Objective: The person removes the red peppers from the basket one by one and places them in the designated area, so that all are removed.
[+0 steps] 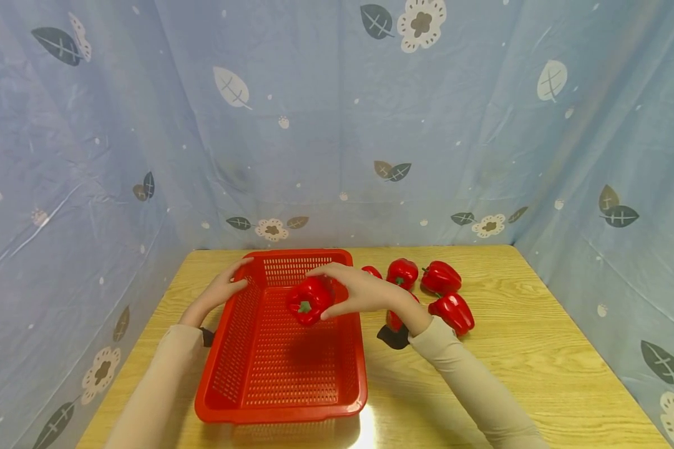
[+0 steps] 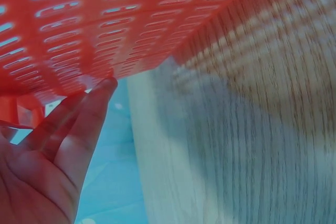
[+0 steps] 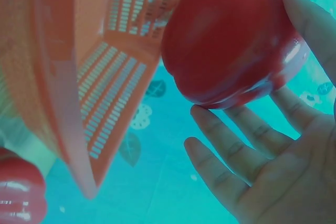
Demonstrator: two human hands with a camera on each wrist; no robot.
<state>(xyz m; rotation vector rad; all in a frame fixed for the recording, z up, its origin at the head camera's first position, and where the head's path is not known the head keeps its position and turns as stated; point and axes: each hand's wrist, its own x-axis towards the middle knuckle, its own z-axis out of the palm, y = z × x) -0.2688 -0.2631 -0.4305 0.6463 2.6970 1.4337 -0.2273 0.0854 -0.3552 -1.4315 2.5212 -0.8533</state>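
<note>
My right hand [image 1: 359, 290] holds a red bell pepper [image 1: 307, 300] over the basket, its green stem facing the head camera. In the right wrist view the thumb and some fingertips touch the glossy bell pepper [image 3: 226, 40]. A red plastic basket [image 1: 281, 413] with slotted walls stands on the table, its floor bare where it shows. At the basket's far left, my left hand [image 1: 216, 293] grips the rim. The left wrist view shows its fingers [image 2: 86, 129] along the slotted outer wall [image 2: 121, 30].
Right of the basket, several more red bell peppers [image 1: 440, 277] lie in a loose group on the wooden table [image 1: 517, 349]. One pepper [image 1: 394, 321] is partly covered by my right wrist. A blue patterned curtain [image 1: 337, 125] encloses the table at the back and sides.
</note>
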